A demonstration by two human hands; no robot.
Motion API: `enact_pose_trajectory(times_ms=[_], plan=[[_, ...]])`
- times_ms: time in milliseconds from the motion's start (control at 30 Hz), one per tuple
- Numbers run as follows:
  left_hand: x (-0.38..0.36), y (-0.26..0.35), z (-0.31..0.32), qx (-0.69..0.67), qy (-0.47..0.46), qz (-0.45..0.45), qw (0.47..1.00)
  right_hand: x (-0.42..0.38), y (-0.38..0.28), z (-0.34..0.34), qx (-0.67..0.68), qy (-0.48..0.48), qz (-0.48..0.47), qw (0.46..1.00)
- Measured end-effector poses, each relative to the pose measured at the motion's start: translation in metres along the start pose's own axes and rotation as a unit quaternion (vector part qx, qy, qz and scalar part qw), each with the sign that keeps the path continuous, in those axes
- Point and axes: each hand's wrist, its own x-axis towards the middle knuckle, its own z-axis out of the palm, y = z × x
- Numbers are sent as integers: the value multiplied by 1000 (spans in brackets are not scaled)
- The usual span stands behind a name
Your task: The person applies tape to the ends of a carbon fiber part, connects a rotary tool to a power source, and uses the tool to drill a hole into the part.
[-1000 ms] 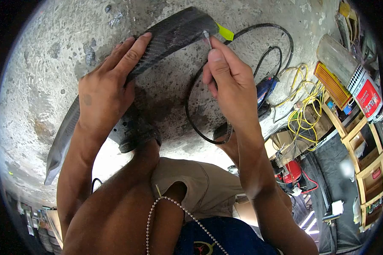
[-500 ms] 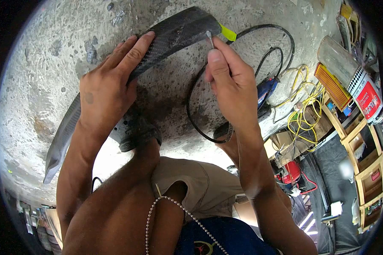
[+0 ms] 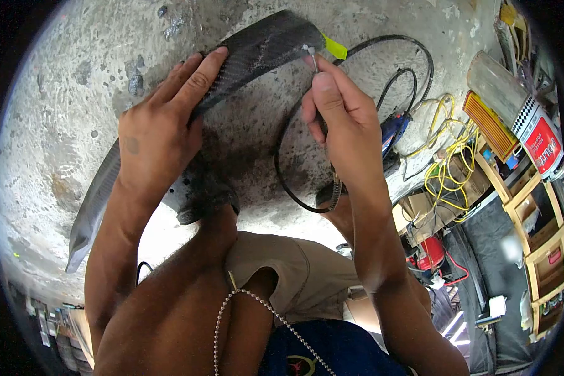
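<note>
A long, curved dark carbon-fibre strip (image 3: 263,47) lies across the concrete floor, a bright yellow-green piece of tape (image 3: 336,48) at its upper right end. My left hand (image 3: 160,122) grips the strip near its middle, fingers over the top and thumb at the lower edge. Between the thumb and fingers of my right hand (image 3: 341,109) is the handpiece of a rotary tool, mostly hidden by the hand. Its thin metal bit (image 3: 312,55) has a pale rounded tip at the strip's lower edge, close to the tape. A black flexible shaft (image 3: 279,156) loops from it.
A blue power tool body (image 3: 393,133) lies on the floor to the right. Beyond it are a tangled yellow cord (image 3: 448,182), a red and white can (image 3: 541,147) and a wooden frame (image 3: 514,200). My shoe (image 3: 203,194) stands below the strip.
The right hand has shifted slightly down, with the bit still at the strip's edge and the fingers a little further apart. The left hand and the strip have barely moved.
</note>
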Motion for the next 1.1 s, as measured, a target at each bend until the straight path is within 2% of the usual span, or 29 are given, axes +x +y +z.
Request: enact_pose_trajectory(times_ms=[233,633,833,1100], plan=[[0,0,0,2,-6,-10,1000,5,7,-2,-49,5,-43,998],[0,0,1,11,10,9,1000,7,-2,2,-124,27,-56,990],[0,-1,1,-1,-3,-5,1000,5,3,-1,-50,14,-31,998],[0,-2,3,4,4,5,1000,5,6,-3,-76,11,-46,996]])
